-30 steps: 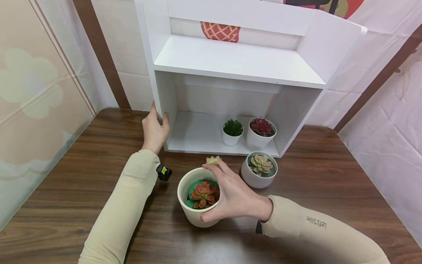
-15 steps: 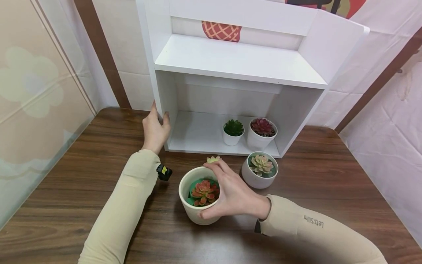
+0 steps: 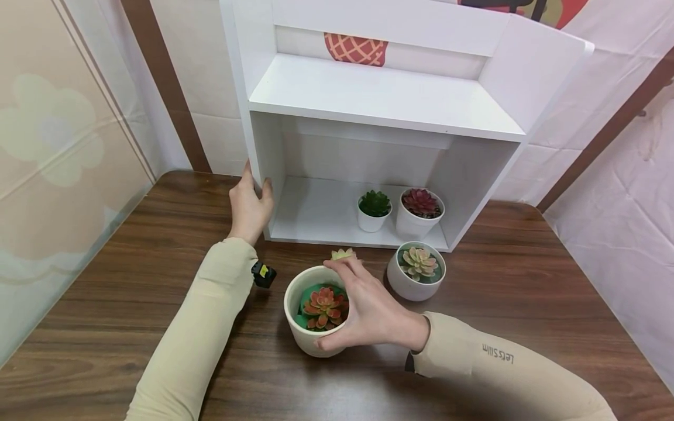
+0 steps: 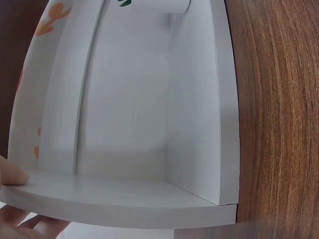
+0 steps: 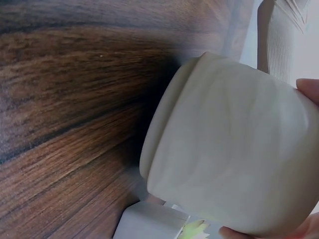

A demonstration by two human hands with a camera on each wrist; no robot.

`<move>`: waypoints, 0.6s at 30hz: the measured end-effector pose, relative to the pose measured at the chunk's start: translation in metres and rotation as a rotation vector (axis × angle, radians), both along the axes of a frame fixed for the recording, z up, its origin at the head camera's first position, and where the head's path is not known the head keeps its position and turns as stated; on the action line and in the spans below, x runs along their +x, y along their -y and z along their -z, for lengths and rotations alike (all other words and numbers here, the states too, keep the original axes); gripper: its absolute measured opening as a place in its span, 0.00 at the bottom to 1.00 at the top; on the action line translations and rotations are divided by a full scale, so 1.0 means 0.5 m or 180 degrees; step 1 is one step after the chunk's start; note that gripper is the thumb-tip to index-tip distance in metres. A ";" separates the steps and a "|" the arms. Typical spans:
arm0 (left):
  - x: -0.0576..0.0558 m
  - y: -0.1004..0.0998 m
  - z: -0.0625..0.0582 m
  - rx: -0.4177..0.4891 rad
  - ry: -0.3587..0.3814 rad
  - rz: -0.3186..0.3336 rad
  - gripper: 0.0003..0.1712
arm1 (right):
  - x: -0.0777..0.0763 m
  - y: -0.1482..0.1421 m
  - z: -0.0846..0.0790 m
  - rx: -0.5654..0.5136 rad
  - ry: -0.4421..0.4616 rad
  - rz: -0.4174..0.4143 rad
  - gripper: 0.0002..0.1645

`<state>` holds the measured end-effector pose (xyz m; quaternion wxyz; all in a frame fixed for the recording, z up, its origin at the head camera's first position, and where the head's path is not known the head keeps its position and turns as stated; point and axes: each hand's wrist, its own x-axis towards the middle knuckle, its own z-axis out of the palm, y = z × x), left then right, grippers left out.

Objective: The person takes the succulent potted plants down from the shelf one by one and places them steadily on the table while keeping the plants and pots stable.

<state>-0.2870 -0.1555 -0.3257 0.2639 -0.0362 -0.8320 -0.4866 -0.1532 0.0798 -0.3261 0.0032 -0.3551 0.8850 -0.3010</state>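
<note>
My left hand grips the left side panel of a white two-tier shelf, thumb inside and fingers outside, as the left wrist view shows. My right hand holds a cream flowerpot from the right, thumb on the near side and fingers on the far rim. Inside that pot sits a red succulent on green filling. Whether the pot's base touches the table cannot be told. Behind my right fingers a pale yellow-green succulent peeks out, mostly hidden.
A green succulent and a dark red succulent stand potted on the shelf's lower tier. In front of its right end, a white pot with a pale succulent stands on the wooden table. Printed cloth hangs behind.
The cream pot and my right hand have shifted only very slightly, away from me. My left hand keeps its place on the shelf panel.
</note>
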 end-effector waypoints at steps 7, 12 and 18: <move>-0.001 0.000 0.002 0.0005 -0.0019 0.0003 0.27 | 0.002 0.000 0.002 0.0049 0.0024 0.0024 0.63; -0.001 0.000 0.001 -0.0009 -0.0025 -0.0015 0.27 | 0.004 -0.002 0.002 0.0080 0.0051 0.0052 0.63; -0.001 0.000 0.001 -0.0008 -0.0031 -0.0015 0.27 | 0.007 -0.004 0.002 0.0086 0.0078 0.0066 0.65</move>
